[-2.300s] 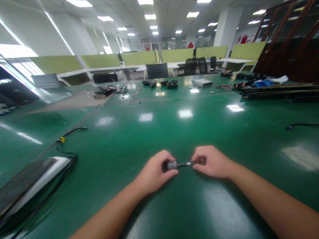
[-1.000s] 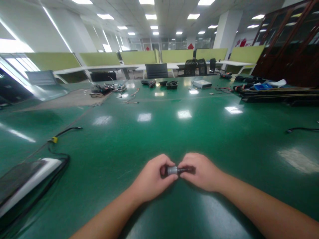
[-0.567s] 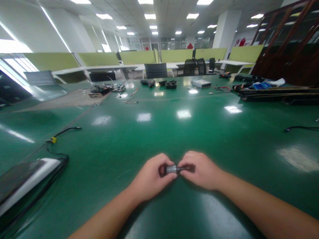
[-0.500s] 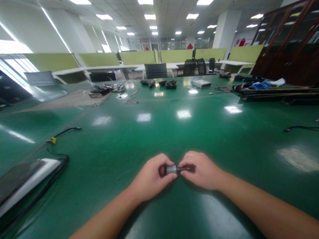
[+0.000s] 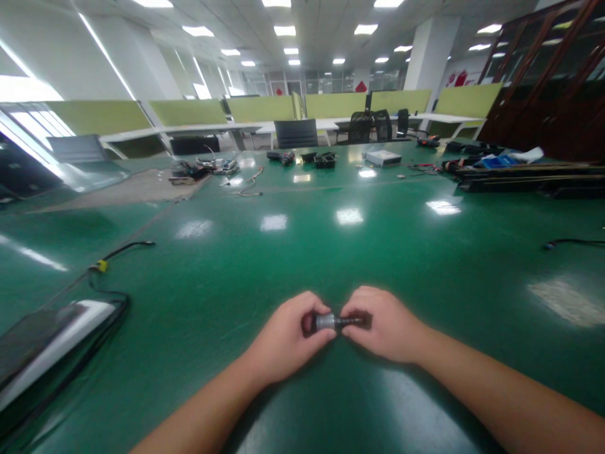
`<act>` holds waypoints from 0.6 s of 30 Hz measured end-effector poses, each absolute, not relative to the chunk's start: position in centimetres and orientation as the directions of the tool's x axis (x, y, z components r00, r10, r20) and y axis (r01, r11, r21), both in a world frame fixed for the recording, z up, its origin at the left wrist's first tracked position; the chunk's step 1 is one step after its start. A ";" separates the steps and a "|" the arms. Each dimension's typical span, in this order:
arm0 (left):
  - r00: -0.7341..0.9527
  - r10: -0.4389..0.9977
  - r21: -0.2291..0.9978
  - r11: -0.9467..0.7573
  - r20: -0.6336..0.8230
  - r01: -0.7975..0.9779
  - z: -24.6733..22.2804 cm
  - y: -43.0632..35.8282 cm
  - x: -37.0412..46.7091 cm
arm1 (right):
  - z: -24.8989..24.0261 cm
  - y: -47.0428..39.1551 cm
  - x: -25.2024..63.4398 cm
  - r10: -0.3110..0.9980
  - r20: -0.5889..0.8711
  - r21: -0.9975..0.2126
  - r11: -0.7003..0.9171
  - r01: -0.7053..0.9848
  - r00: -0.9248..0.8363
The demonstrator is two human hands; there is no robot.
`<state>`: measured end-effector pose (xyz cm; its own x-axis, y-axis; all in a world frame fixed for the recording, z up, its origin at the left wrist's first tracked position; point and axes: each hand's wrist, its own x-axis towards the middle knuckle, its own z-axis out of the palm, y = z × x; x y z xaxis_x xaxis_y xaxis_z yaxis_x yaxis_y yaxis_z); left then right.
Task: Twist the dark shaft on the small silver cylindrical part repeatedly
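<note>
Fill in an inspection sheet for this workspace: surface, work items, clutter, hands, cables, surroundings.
Surface: glossy green tabletop, showing ceiling-light reflections.
Work items: silver cylinder with a dark shaft towards the right; fine detail too blurred to tell.
Clutter: flat silver box and loose parts at the far side; long black strips far right; dark-topped device with a white edge, near left.
Hands: left hand grips the cylinder; right hand grips the shaft.
Cables: black cable with a yellow piece, left; another dark cable, right edge.
Surroundings: yellow-green partitions, office chairs, dark wooden cabinet.
</note>
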<state>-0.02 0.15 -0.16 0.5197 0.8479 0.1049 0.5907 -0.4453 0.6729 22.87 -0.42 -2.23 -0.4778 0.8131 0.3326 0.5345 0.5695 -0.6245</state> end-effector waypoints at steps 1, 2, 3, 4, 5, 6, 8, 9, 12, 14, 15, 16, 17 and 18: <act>0.520 0.848 0.675 -0.444 0.104 0.589 -0.1 0.2 0.0 | -2.2 -0.4 22.9 0.813 0.333 -0.621 0.570 0.538 -0.477; 0.520 0.848 0.678 -0.443 0.103 0.587 -0.1 0.2 0.0 | -2.2 -0.4 22.9 0.814 0.333 -0.617 0.570 0.543 -0.476; 0.520 0.848 0.680 -0.441 0.103 0.586 -0.1 0.2 0.0 | -2.1 -0.4 23.0 0.815 0.333 -0.613 0.570 0.547 -0.475; 0.518 0.849 0.682 -0.439 0.102 0.585 -0.1 0.2 0.0 | -2.1 -0.4 23.0 0.815 0.331 -0.610 0.569 0.551 -0.476; 0.517 0.850 0.683 -0.436 0.100 0.586 -0.1 0.2 0.0 | -2.1 -0.4 23.1 0.815 0.329 -0.609 0.569 0.553 -0.477; 0.515 0.852 0.684 -0.434 0.099 0.586 -0.1 0.2 0.0 | -2.1 -0.4 23.2 0.815 0.326 -0.609 0.569 0.553 -0.478; 0.511 0.854 0.684 -0.430 0.098 0.589 -0.1 0.2 0.0 | -2.0 -0.3 23.3 0.817 0.319 -0.612 0.564 0.554 -0.480; 0.510 0.855 0.683 -0.430 0.097 0.591 -0.1 0.2 0.0 | -2.0 -0.3 23.4 0.818 0.316 -0.614 0.562 0.554 -0.480; 0.509 0.855 0.684 -0.427 0.094 0.591 -0.3 0.2 0.0 | -1.8 -0.4 23.6 0.828 0.307 -0.622 0.548 0.559 -0.470; 0.503 0.859 0.691 -0.422 0.098 0.587 -0.4 0.2 0.0 | -1.8 -0.3 23.8 0.836 0.301 -0.630 0.536 0.562 -0.459; 0.498 0.861 0.695 -0.420 0.103 0.583 -0.5 0.2 -0.1 | -1.8 -0.3 23.9 0.840 0.299 -0.633 0.530 0.565 -0.453; 0.495 0.862 0.699 -0.421 0.109 0.578 -0.5 0.2 -0.1 | -1.8 -0.2 23.9 0.842 0.298 -0.635 0.526 0.566 -0.449; 0.492 0.862 0.702 -0.424 0.119 0.572 -0.6 0.3 -0.1 | -1.8 -0.2 24.0 0.843 0.298 -0.635 0.525 0.566 -0.447; 0.491 0.861 0.704 -0.430 0.131 0.566 -0.6 0.3 -0.2 | -1.8 -0.1 24.1 0.844 0.298 -0.636 0.524 0.567 -0.446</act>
<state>-0.16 0.30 -0.59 0.4910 0.8613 0.1308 0.5660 -0.4296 0.7036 24.06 -0.12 -1.81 -0.4460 0.8440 0.2979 0.5666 0.5239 -0.6359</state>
